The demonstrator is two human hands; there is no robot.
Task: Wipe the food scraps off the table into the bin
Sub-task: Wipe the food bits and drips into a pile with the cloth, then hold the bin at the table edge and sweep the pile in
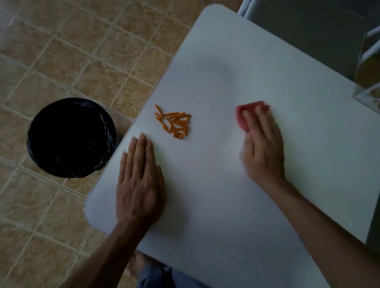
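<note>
Dim, flat light greys the white rectangular table (pixel 237 197), the view's corners fall dark, and the right hand (pixel 263 145) is blurred.

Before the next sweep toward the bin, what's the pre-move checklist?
1. Pink-red cloth under the right hand: ok, the fingers press on it.
2. Orange stick-shaped food scraps gathered: ok, one pile near the edge of the white table.
3. Tabletop between cloth and pile: ok, bare.
4. Round black bag-lined bin open: ok, it stands on the floor beside that edge.
5. Bin placed to catch the drop: cannot tell.
6. Left hand out of the sweep line: not ok, it lies flat with its fingertips between pile and edge.
</note>
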